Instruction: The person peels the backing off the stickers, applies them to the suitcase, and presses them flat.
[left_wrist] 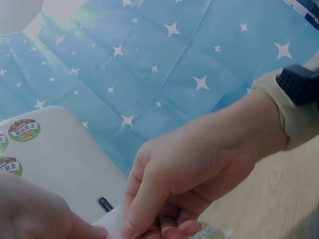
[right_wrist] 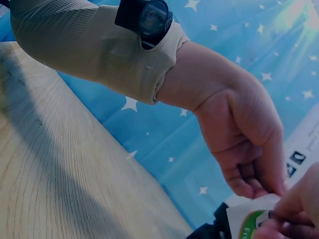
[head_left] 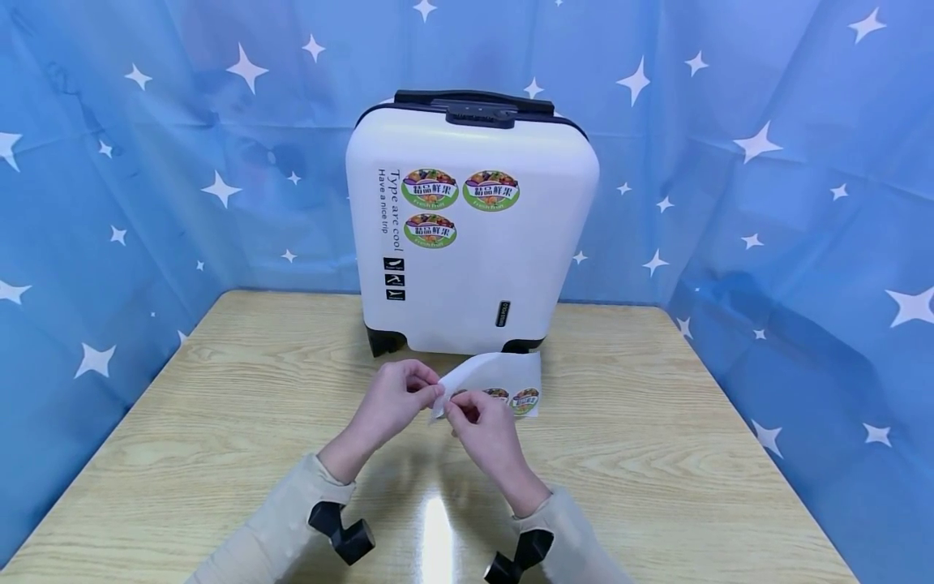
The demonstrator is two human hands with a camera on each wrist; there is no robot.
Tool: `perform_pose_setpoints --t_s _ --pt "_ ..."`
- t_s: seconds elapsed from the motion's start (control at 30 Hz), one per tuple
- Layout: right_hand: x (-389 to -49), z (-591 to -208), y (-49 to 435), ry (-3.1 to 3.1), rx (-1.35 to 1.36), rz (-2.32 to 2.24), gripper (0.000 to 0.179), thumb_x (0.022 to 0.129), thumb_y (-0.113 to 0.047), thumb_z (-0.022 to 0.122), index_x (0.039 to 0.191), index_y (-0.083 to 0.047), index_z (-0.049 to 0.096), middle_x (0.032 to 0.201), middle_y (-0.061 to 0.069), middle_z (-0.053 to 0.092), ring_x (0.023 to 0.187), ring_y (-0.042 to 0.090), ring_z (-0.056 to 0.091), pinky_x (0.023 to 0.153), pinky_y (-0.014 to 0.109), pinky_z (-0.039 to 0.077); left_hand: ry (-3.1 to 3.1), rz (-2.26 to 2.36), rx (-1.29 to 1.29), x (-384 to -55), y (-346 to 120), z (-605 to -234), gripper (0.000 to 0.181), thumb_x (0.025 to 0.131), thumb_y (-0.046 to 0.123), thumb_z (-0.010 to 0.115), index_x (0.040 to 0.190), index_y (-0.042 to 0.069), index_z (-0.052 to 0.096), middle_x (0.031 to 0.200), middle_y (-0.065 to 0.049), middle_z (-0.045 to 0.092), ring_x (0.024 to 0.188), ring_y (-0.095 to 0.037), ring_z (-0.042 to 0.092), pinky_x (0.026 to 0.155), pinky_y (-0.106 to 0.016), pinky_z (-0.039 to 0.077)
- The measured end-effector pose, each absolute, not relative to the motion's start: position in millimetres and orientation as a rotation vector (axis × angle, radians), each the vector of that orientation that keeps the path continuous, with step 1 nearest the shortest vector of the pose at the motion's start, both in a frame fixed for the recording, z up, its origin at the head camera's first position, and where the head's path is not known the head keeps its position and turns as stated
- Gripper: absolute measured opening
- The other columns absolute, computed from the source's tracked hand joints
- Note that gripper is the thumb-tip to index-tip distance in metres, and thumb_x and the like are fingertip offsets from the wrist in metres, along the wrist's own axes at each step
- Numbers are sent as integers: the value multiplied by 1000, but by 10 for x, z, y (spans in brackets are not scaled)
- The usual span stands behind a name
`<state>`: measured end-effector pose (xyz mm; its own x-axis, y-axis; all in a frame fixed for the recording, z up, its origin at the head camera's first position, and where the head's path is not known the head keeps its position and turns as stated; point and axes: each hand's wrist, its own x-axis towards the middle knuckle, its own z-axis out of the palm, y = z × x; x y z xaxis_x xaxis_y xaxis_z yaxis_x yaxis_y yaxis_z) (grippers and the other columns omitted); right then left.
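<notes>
A white sheet of oval fruit stickers is held above the table, bent upward at its left side. My left hand pinches the sheet's left edge between thumb and fingers. At the lower left of the sheet, my right hand pinches at the edge of a green-rimmed sticker; its fingertips partly hide it. Behind the sheet stands a white suitcase, bearing three oval fruit stickers on its upper front. The right hand fills the middle of the left wrist view, while the left hand shows in the right wrist view.
The suitcase stands upright at the far side of the wooden table. Its black handle is on top, and black wheel housings are at its base. A blue star-patterned curtain surrounds the table at the back and sides.
</notes>
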<state>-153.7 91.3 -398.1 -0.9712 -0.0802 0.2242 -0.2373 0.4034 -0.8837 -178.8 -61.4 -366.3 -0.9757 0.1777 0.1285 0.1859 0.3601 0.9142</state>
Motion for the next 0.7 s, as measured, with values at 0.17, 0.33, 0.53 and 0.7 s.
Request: perform_pose_setpoints --t_s 0.17,0.33,0.53,0.7 --pt "-1535 -4010 948 -2510 281 1603 8 86 -11 62 83 -5 67 67 -1 59 58 11 55 51 23 45 -2606 -1709 -388 -1824 -663 -3703 5 83 2 68 79 1 65 65 -4 61 61 -18 60 53 -26 47" --pt "-1525 -4036 1004 -2513 281 1603 8 85 -11 63 82 -5 67 64 -1 58 57 13 54 51 23 44 -2621 -1655 -399 -1842 -718 -3722 6 83 5 68 78 1 66 65 -6 62 62 -22 60 50 -27 42" --pt "-1481 -4012 1045 -2479 300 1661 7 86 -11 64 84 -4 66 66 1 58 60 13 53 53 22 43 -2666 -1623 -355 -1861 -774 -3772 7 82 6 69 77 2 67 65 -5 62 60 -18 59 49 -27 42" --pt "-1343 -3746 1036 -2466 324 1656 5 85 -1 63 81 1 66 65 3 57 60 13 51 54 20 41 -2702 -1613 -385 -1878 -836 -3811 7 83 4 67 77 1 65 66 -8 63 62 -23 61 52 -28 45"
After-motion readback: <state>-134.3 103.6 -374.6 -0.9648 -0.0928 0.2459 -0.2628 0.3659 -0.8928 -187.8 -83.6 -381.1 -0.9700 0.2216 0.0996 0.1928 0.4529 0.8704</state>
